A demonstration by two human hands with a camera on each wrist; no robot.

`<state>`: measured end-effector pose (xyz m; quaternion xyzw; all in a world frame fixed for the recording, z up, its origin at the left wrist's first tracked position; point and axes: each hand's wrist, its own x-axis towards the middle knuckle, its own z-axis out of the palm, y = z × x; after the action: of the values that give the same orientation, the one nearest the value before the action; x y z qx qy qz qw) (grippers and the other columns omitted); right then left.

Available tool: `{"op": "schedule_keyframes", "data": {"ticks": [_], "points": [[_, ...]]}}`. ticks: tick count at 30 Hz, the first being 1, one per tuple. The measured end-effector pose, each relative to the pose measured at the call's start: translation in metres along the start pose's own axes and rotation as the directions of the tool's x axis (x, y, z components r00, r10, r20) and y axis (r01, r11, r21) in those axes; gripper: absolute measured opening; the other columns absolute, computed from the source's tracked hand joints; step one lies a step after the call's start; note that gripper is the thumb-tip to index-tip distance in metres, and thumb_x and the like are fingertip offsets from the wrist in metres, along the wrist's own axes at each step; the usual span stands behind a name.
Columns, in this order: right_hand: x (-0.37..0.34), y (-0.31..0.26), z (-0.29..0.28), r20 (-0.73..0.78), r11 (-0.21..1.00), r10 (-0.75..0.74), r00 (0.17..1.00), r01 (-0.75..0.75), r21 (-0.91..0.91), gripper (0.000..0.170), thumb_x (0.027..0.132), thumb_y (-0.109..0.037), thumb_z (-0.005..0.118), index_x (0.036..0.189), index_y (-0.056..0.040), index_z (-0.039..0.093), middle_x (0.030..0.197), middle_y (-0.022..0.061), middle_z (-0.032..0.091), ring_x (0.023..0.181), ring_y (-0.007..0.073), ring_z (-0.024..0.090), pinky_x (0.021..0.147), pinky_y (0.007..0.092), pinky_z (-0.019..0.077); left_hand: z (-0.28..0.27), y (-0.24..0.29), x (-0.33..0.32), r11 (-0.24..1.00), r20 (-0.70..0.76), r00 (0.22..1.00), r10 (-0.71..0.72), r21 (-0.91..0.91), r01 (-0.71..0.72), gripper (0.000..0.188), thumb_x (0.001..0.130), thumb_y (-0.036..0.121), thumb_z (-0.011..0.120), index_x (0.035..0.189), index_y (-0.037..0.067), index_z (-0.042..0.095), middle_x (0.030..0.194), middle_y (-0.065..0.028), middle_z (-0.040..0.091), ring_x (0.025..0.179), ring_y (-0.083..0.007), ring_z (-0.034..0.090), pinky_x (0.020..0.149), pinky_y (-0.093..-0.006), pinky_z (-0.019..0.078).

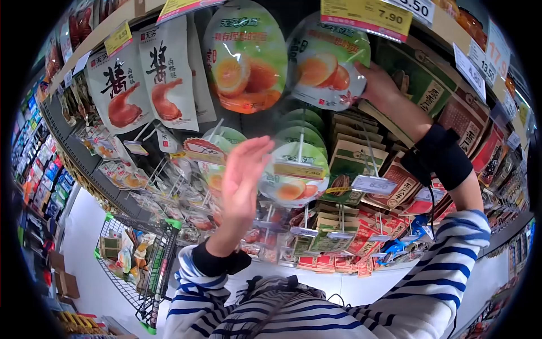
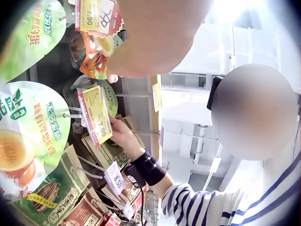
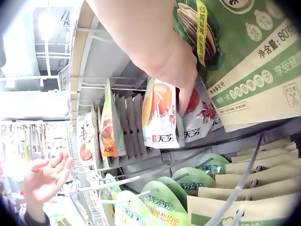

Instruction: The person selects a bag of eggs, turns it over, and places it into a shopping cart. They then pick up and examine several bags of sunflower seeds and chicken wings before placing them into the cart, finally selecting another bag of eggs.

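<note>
My right hand (image 1: 381, 87) reaches up to the right edge of a green and white egg snack pouch (image 1: 330, 70) hanging on the upper row. It pinches the pouch's edge; in the right wrist view a finger (image 3: 187, 94) reaches down between this front pouch (image 3: 159, 113) and another behind it. A similar pouch with an orange base (image 1: 245, 62) hangs to the left. My left hand (image 1: 243, 172) is raised in front of the lower egg pouches (image 1: 296, 175), fingers extended, holding nothing. The right wrist view shows its palm (image 3: 49, 176) off to the side.
White duck-leg packs (image 1: 169, 79) hang at the left, green and brown seed bags (image 1: 463, 116) at the right. Price tags (image 1: 367, 20) and metal hooks (image 1: 302, 144) project from the rack. A shopping cart (image 1: 141, 277) with goods stands at the lower left.
</note>
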<state>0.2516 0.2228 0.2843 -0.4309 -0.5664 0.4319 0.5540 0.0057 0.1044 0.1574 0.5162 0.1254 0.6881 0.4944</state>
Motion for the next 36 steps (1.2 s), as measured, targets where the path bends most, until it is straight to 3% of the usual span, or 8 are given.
{"op": "schedule_keyframes", "data": {"ticks": [5, 8, 13, 16, 18, 23, 33, 36], "points": [[-0.005, -0.002, -0.015, -0.093, 0.997, -0.003, 0.996, -0.003, -0.071, 0.033, 0.086, -0.022, 0.043, 0.115, -0.0055, 0.042, 0.097, 0.0091, 0.055, 0.084, 0.0203, 0.056, 0.066, 0.0353, 0.0478, 0.0, -0.004, 0.008, 0.979, 0.06, 0.993, -0.099, -0.175, 0.108, 0.045, 0.081, -0.001, 0.036, 0.124, -0.007, 0.023, 0.13, -0.0222, 0.025, 0.123, -0.0295, 0.023, 0.103, -0.036, 0.017], [-0.037, -0.019, -0.008, 0.006, 0.996, -0.085, 0.996, 0.085, -0.006, 0.031, 0.086, -0.023, 0.044, 0.109, -0.0017, 0.043, 0.096, 0.0101, 0.055, 0.08, 0.0195, 0.057, 0.067, 0.0323, 0.0474, -0.003, -0.011, 0.015, 0.965, 0.068, 0.991, -0.111, -0.233, 0.124, 0.045, 0.082, 0.0, 0.037, 0.124, -0.006, 0.022, 0.13, -0.0214, 0.025, 0.123, -0.0285, 0.024, 0.103, -0.0352, 0.0182], [-0.069, -0.031, 0.0, -0.171, 1.0, -0.007, 0.985, 0.006, -0.011, 0.033, 0.084, -0.014, 0.04, 0.115, -0.0004, 0.04, 0.099, 0.0087, 0.052, 0.084, 0.0183, 0.055, 0.07, 0.0331, 0.0466, -0.004, -0.017, 0.027, 0.948, 0.054, 0.984, -0.17, -0.263, 0.178, 0.047, 0.083, 0.002, 0.042, 0.126, -0.004, 0.021, 0.13, -0.0177, 0.026, 0.123, -0.025, 0.025, 0.101, -0.0333, 0.0201], [-0.071, -0.032, -0.009, -0.039, 0.991, 0.008, 0.999, -0.014, -0.137, 0.033, 0.084, -0.014, 0.039, 0.115, -0.0003, 0.039, 0.102, 0.0082, 0.051, 0.088, 0.0176, 0.054, 0.072, 0.0333, 0.046, -0.002, -0.021, 0.031, 0.922, 0.12, 0.975, -0.188, -0.322, 0.217, 0.048, 0.084, 0.003, 0.043, 0.127, -0.002, 0.02, 0.13, -0.016, 0.027, 0.121, -0.0233, 0.027, 0.101, -0.0343, 0.0216], [-0.08, -0.033, 0.002, -0.06, 0.996, 0.015, 0.998, -0.02, -0.09, 0.033, 0.085, -0.014, 0.039, 0.115, -0.0009, 0.039, 0.102, 0.0076, 0.051, 0.089, 0.0174, 0.054, 0.074, 0.0325, 0.0457, 0.005, -0.021, 0.033, 0.895, 0.177, 0.963, -0.204, -0.364, 0.256, 0.049, 0.084, 0.003, 0.043, 0.127, -0.001, 0.02, 0.13, -0.016, 0.027, 0.121, -0.0234, 0.028, 0.1, -0.0351, 0.0225], [-0.083, -0.028, 0.0, -0.004, 0.999, 0.029, 1.0, -0.029, -0.029, 0.032, 0.086, -0.018, 0.04, 0.113, -0.0026, 0.041, 0.102, 0.0069, 0.053, 0.089, 0.0168, 0.055, 0.077, 0.0309, 0.0461, 0.016, -0.017, 0.044, 0.951, 0.133, 0.968, -0.213, -0.2, 0.236, 0.046, 0.087, 0.014, 0.042, 0.126, 0.001, 0.022, 0.127, -0.0117, 0.033, 0.116, -0.0219, 0.035, 0.096, -0.0366, 0.0295], [-0.098, -0.039, 0.0, 0.15, 0.997, 0.074, 0.986, -0.077, 0.013, 0.043, 0.088, -0.034, 0.035, 0.118, -0.0032, 0.036, 0.107, 0.0088, 0.052, 0.095, 0.0167, 0.053, 0.08, 0.0329, 0.0434, 0.029, -0.014, 0.049, 0.953, 0.181, 0.95, -0.255, -0.116, 0.278, 0.052, 0.074, 0.002, 0.057, 0.12, -0.003, 0.032, 0.118, -0.0106, 0.043, 0.108, -0.0177, 0.043, 0.092, -0.0303, 0.0331], [-0.076, -0.041, -0.013, 0.101, 0.966, -0.039, 0.994, 0.011, 0.259, 0.045, 0.087, -0.033, 0.03, 0.12, -0.0026, 0.035, 0.11, 0.011, 0.05, 0.103, 0.0185, 0.047, 0.088, 0.0333, 0.0365, 0.032, -0.015, 0.05, 0.954, 0.085, 0.962, -0.26, -0.134, 0.269, 0.055, 0.072, 0.003, 0.06, 0.119, -0.003, 0.033, 0.116, -0.0106, 0.045, 0.106, -0.0182, 0.045, 0.092, -0.0308, 0.0338]]}}
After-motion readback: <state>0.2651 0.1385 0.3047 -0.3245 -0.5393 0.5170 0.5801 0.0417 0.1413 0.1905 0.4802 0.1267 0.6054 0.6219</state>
